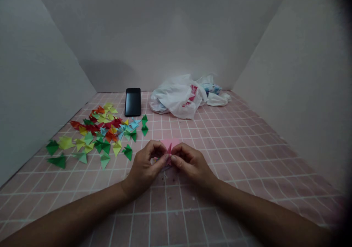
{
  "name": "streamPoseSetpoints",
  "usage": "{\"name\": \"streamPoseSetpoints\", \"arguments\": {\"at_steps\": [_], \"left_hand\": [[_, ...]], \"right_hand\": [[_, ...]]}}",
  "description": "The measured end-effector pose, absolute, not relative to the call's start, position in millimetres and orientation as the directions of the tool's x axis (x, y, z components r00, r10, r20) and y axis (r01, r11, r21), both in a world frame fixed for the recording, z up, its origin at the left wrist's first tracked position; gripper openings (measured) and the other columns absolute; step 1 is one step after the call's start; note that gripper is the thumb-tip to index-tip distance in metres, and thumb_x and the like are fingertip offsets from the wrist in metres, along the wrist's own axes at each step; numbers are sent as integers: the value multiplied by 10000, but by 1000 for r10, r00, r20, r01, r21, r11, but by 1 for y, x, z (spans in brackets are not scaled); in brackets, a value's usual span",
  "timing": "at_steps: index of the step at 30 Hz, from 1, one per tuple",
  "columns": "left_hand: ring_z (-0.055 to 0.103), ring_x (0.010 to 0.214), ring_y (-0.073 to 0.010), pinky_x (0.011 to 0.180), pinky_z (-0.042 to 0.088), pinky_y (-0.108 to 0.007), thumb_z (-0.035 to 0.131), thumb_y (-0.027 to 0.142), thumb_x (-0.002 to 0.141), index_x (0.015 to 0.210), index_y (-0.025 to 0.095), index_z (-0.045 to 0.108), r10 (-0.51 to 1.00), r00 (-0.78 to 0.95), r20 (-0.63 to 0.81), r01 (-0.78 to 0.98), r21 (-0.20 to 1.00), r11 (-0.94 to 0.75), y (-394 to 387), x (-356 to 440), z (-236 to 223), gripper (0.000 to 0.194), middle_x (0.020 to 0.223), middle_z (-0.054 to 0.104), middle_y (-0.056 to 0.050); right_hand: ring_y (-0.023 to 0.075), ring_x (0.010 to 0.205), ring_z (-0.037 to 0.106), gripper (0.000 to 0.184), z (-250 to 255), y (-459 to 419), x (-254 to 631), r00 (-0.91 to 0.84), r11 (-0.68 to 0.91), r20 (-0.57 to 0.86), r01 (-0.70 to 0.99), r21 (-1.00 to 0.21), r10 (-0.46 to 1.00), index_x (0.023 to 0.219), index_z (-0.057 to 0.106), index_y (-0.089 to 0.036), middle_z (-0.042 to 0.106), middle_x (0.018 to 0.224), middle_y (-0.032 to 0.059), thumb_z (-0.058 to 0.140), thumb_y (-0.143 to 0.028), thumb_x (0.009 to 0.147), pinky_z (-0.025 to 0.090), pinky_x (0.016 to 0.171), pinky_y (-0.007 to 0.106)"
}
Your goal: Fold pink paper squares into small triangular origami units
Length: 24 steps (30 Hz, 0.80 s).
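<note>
Between my two hands is a small pink folded paper [169, 148], with a narrow point sticking up from it. My left hand [147, 164] pinches its left side between thumb and fingers. From the right, my right hand [192, 162] pinches the same paper, its fingertips close to those of the left. Behind the fingers lies a flat pink paper sheet [173, 142], partly covered by the hands. Something small and colourful under the left fingers is too hidden to name. To the left spreads a loose pile of folded paper cranes [102, 145] in green, yellow, red, orange and light blue.
A black smartphone [133, 102] lies behind the cranes. White plastic bags [178, 96] sit crumpled at the back, some with red or blue print. A pink cloth with white grid lines [247, 148] covers the surface, and pale walls [170, 38] enclose it at the back and both sides.
</note>
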<state>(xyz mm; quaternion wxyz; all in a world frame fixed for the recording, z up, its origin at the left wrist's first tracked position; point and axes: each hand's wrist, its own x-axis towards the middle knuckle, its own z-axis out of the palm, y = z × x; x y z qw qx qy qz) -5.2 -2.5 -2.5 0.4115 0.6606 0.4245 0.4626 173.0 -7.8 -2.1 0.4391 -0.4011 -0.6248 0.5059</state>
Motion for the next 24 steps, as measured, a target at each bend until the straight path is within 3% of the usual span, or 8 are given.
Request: {"name": "streamPoseSetpoints", "arguments": {"at_steps": [5,9,16,24], "left_hand": [[618,763,-147,712,507,-267,693,247,828,902,191,594,964,202,174,129,971,-202,1,-1,-5,136,840,633,-16],[616,702,-150,662,491,-266,673,274,826,808,174,629,965,244,92,140,982,-129,3,0,-5,111,753,655,-20],[604,685,-147,653,472,-273,640,240,815,766,170,630,958,228,177,256,938,-234,2,0,-2,86,730,638,-15],[619,684,-142,667,488,-273,675,272,780,808,173,599,961,278,7,68,997,-27,3,4,-2,128,730,644,-2]], "right_hand": [[118,575,471,197,-4,-5,171,-234,161,127,135,-978,964,710,568,-203,536,623,-26,618,-297,875,363,547,257],[121,597,485,182,-6,-5,172,-227,194,156,154,-969,961,715,580,-199,558,645,-15,631,-292,863,370,563,263],[111,564,515,183,-7,-6,172,-267,91,73,58,-994,961,762,589,-189,579,674,-10,595,-320,890,402,540,261],[85,490,519,190,-8,-4,169,-237,-50,-32,-73,-996,971,724,565,-184,585,638,-29,633,-319,839,401,485,232]]}}
